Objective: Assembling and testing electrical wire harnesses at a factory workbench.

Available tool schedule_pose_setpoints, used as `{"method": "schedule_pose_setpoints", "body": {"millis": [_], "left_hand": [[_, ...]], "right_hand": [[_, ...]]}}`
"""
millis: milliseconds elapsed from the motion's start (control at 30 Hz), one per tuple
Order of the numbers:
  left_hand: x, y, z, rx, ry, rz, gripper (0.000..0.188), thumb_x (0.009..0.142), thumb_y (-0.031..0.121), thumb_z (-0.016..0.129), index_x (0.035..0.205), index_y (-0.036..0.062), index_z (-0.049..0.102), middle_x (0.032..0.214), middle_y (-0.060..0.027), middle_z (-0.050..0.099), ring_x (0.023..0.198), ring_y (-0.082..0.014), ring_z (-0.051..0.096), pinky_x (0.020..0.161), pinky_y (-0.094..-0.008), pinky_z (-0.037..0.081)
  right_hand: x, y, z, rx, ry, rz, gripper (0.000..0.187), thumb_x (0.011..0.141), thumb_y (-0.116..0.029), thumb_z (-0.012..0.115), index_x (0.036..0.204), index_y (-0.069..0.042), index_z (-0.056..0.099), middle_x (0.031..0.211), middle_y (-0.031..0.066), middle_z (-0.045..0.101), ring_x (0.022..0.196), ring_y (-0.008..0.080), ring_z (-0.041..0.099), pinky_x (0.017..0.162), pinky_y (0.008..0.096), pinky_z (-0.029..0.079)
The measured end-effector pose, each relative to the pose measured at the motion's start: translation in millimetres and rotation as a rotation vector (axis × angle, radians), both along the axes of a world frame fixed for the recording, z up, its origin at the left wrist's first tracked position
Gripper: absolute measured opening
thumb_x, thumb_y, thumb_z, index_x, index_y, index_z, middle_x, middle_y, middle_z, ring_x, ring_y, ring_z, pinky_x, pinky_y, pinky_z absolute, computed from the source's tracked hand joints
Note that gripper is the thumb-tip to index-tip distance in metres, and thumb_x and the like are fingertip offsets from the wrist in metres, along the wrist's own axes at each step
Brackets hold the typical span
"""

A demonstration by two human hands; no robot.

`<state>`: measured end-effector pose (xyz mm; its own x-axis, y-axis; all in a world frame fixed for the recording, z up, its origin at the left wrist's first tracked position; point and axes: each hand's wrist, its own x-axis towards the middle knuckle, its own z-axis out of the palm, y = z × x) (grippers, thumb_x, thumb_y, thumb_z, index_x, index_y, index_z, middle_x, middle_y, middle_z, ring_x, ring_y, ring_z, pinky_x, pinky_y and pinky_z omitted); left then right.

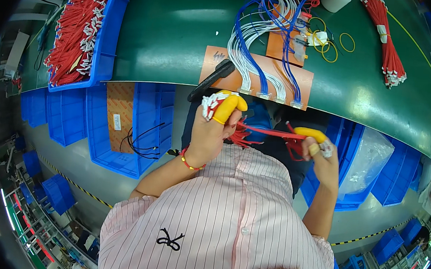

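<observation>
My left hand [213, 128], with yellow finger covers, is closed around a bunch of red wires [244, 133] just below the bench edge. White connectors [210, 105] on the wires stick out at the left of that fist. To the right, my right hand [321, 154], also with a yellow finger cover, is closed on red wires that stretch across from the left hand. Loose red wire ends hang below both hands. What sits inside the right fingers is partly hidden. A black bar-like handle [213, 80] juts from the bench edge just above my left hand.
On the green bench [173, 37], an orange board [296, 80] bears white and blue wires. A blue bin [113, 26] of red wires stands left; a tied red bundle [385, 42] lies right, near yellow rings [347, 42]. Blue bins [113, 150] sit under the bench.
</observation>
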<state>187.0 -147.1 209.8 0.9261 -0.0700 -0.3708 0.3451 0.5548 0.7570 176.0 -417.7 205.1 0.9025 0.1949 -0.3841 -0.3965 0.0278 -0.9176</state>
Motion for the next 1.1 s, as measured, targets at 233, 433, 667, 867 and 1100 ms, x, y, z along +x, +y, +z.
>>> {"method": "schedule_pose_setpoints", "body": {"millis": [233, 433, 667, 867, 1100], "left_hand": [[1, -10, -11, 0.092, 0.098, 0.062, 0.011, 0.088, 0.001, 0.059, 0.099, 0.0007, 0.062, 0.071, 0.0031, 0.054, 0.057, -0.0001, 0.043, 0.047, -0.0164, 0.03], [3, -5, -13, 0.246, 0.031, 0.052, 0.011, 0.088, 0.001, 0.059, 0.097, -0.0005, 0.064, 0.072, 0.0025, 0.057, 0.058, -0.0002, 0.045, 0.049, -0.0175, 0.032], [3, -20, -11, 0.216, -0.062, 0.19, 0.01, 0.09, 0.002, 0.057, 0.095, -0.0014, 0.064, 0.071, 0.0025, 0.056, 0.058, -0.0019, 0.046, 0.049, -0.0188, 0.034], [8, -12, -8, 0.091, -0.04, 0.077, 0.021, 0.097, 0.015, 0.052, 0.096, -0.0026, 0.063, 0.072, -0.0006, 0.059, 0.048, -0.0005, 0.034, 0.044, -0.0199, 0.025], [8, -1, -6, 0.098, -0.056, -0.009, 0.026, 0.098, 0.017, 0.048, 0.095, -0.0036, 0.063, 0.062, 0.0015, 0.053, 0.045, -0.0017, 0.031, 0.044, -0.0208, 0.024]], "right_hand": [[1, 6, 4, 0.326, 0.109, -0.22, 0.033, 0.077, -0.018, 0.074, 0.1, 0.002, 0.061, 0.066, 0.0083, 0.061, 0.039, 0.0036, 0.034, 0.037, 0.0191, 0.022], [5, 27, -1, 0.536, 0.194, -0.143, 0.03, 0.079, -0.016, 0.072, 0.1, 0.003, 0.062, 0.066, 0.0089, 0.061, 0.039, 0.0027, 0.031, 0.037, 0.0191, 0.022], [19, 58, 12, 0.042, 0.09, -0.27, 0.025, 0.086, -0.023, 0.07, 0.092, 0.002, 0.068, 0.062, -0.0021, 0.054, 0.047, 0.0017, 0.04, 0.043, 0.0179, 0.026], [27, 61, 14, -0.076, 0.055, -0.293, 0.025, 0.085, -0.023, 0.071, 0.09, 0.002, 0.068, 0.062, -0.0036, 0.053, 0.051, 0.0011, 0.042, 0.045, 0.0181, 0.031], [28, 64, 12, 0.043, 0.129, -0.358, 0.028, 0.082, -0.021, 0.075, 0.089, 0.004, 0.064, 0.062, -0.0016, 0.053, 0.05, 0.0026, 0.044, 0.046, 0.0173, 0.032]]}}
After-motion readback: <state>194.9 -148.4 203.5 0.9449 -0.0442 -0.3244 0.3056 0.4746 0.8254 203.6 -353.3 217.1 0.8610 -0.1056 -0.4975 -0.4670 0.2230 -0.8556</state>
